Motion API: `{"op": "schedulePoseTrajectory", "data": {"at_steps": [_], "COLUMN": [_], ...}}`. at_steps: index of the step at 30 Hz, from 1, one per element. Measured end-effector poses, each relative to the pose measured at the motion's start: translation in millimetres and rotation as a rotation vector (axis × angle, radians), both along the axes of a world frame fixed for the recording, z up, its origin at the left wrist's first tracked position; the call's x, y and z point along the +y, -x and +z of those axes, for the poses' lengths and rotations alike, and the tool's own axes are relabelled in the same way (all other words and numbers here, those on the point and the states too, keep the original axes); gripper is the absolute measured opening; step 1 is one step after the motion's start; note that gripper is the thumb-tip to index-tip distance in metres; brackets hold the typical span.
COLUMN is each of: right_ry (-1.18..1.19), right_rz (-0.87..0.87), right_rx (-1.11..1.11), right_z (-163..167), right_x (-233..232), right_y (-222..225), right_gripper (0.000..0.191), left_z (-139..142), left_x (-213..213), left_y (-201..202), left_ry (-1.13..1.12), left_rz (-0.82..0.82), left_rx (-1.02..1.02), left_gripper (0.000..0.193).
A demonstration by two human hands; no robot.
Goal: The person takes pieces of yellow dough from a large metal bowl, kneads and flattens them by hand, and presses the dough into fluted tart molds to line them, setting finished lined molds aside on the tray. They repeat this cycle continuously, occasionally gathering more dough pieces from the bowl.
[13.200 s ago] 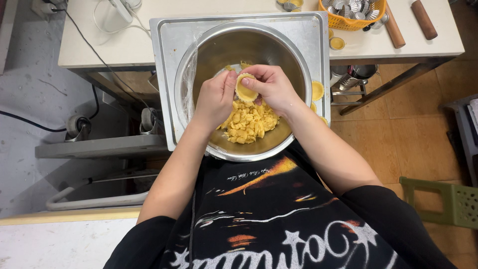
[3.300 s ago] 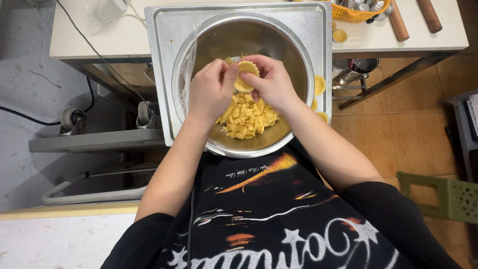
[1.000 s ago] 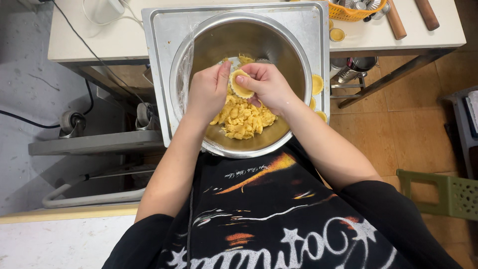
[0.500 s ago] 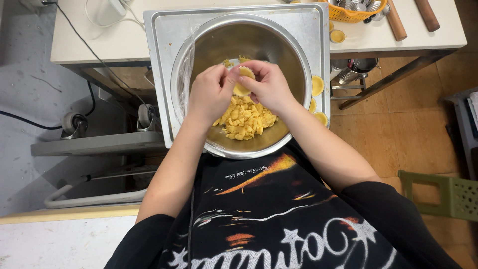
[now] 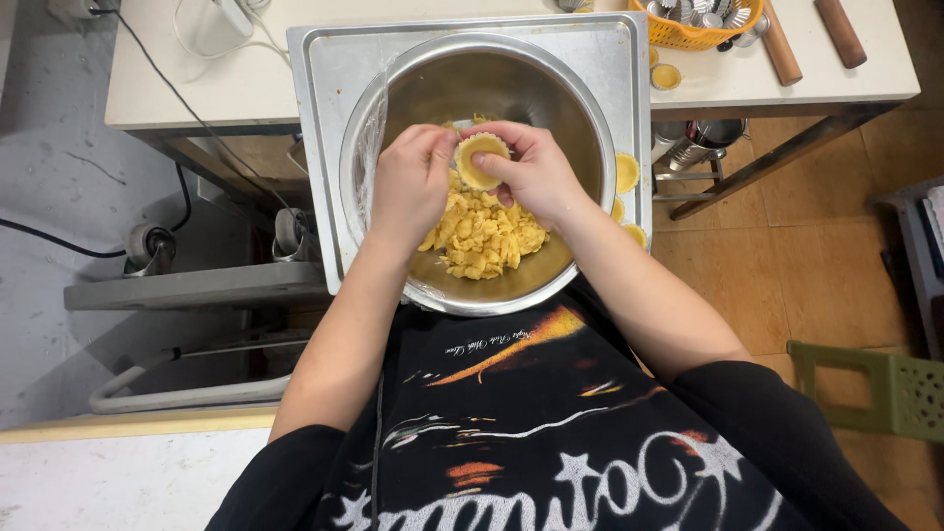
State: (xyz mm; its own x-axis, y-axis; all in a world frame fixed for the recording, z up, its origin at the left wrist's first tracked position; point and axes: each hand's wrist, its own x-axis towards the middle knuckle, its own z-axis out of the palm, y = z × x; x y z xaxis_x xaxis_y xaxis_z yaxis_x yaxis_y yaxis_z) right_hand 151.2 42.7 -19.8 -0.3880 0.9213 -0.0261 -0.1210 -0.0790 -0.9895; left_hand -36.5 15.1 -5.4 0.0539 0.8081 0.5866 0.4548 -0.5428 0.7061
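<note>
A large steel mixing bowl [image 5: 423,93] rests on a metal tray [image 5: 324,98] and holds a heap of yellow dough pieces [image 5: 482,236]. Both hands hover over the bowl. My left hand [image 5: 411,185] and my right hand [image 5: 536,172] together hold a small fluted tart tin lined with yellow dough [image 5: 479,160], fingers pinching its rim from both sides. Along the tray's right edge lie a few dough-filled tart tins [image 5: 626,172].
An orange basket of empty metal tins [image 5: 688,34] and two wooden rolling pins [image 5: 782,49] lie on the beige table [image 5: 197,88] at the back right. A white appliance with a cord [image 5: 216,25] sits at the back left. A green stool [image 5: 875,388] stands on the floor.
The hands have turned the tart tin so its dough-lined inside now faces up, clearly visible between the fingers. The bowl and tray have kept their place.
</note>
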Motion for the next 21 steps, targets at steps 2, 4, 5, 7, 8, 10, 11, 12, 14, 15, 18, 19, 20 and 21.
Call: {"op": "schedulePoseTrajectory", "data": {"at_steps": [2, 4, 5, 7, 8, 10, 11, 12, 14, 15, 18, 19, 20, 21], "right_ry": [-0.021, -0.017, -0.006, 0.036, 0.070, 0.138, 0.170, 0.202, 0.155, 0.132, 0.071, 0.038, 0.007, -0.023], "right_rz": [0.006, 0.010, 0.011, 0.019, 0.027, 0.059, 0.083, 0.105, 0.050, 0.025, -0.040, -0.061, -0.080, -0.097], "right_rx": [0.017, 0.008, -0.010, -0.013, 0.001, 0.075, 0.134, 0.194, 0.130, 0.101, 0.085, 0.061, 0.037, 0.013], "right_z": [-3.2, -6.1, -7.0, -8.0, -8.1, -7.8, -7.5, -7.4, -7.2, -7.0, -6.9, -6.8, -6.7, -6.6], "right_x": [0.1, 0.9, 1.7, 3.4, 4.2, 4.9, 5.0, 5.1, 4.8, 4.5, 4.2, 4.4, 4.8, 5.0], "right_y": [1.3, 1.4, 1.3, -0.3, -1.6, -3.6, -4.2, -4.8, -4.6, -4.1, -3.0, -2.8, -3.1, -3.0], "right_gripper": [0.025, 0.022, 0.020, 0.019, 0.019, 0.019, 0.018, 0.017, 0.018, 0.019, 0.019, 0.020, 0.020, 0.020], "left_z": [0.6, -0.3, -1.2, -3.5, -4.8, -7.0, -7.7, -8.3, -9.0, -8.8, -7.6, -6.7, -6.0, -5.0], "left_x": [0.2, 0.5, 0.6, 2.0, 3.1, 4.2, 4.8, 5.3, 4.8, 4.2, 3.3, 3.6, 3.9, 3.3], "left_y": [-0.1, -0.9, -1.2, -1.7, -2.1, -1.2, -0.8, -0.5, 1.1, 2.1, 3.0, 2.5, 1.4, 1.3], "left_ry": [0.170, 0.222, 0.188, 0.132, 0.114, 0.138, 0.177, 0.216, 0.169, 0.145, 0.025, 0.057, 0.090, 0.125], "left_rz": [0.022, 0.030, 0.028, -0.001, -0.028, -0.031, -0.007, 0.017, -0.030, -0.049, -0.035, -0.037, -0.039, -0.038], "left_rx": [0.022, 0.064, 0.094, 0.104, 0.085, 0.081, 0.096, 0.111, 0.013, -0.033, 0.051, 0.017, -0.016, -0.049], "left_gripper": [0.033, 0.037, 0.036, 0.034, 0.033, 0.032, 0.033, 0.033, 0.021, 0.018, 0.019, 0.023, 0.028, 0.033]}}
